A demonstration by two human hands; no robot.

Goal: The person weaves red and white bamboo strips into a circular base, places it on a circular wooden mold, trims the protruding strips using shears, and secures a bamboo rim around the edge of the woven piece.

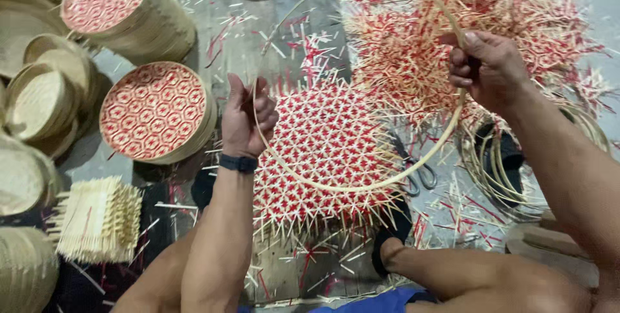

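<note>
Grey concrete floor (245, 35), littered with red and pale bamboo slivers, fills the head view, where a person sits with a woven mat spread between their legs. Both hands hold a thin bamboo hoop (361, 187) over that red-and-white woven mat (323, 151), whose loose strip ends bristle out on all sides. The left hand (245, 119) is closed on the hoop's left side, fingers curled round the strip; the right hand (487, 68) pinches the far right part of it between thumb and fingers. The hoop hangs tilted, its near arc just over the mat, its far arc raised above a heap of untrimmed woven pieces (452, 35). Scissors (416, 171) lie on the floor just right of the mat. At left stand finished round trays (155, 113) with the same red pattern, plain bamboo lids, and a bundle of pale sticks (97, 219). By the look of it, the hoop is being sized and centred over the weave; seating it would call for lowering it flat and even.
</note>
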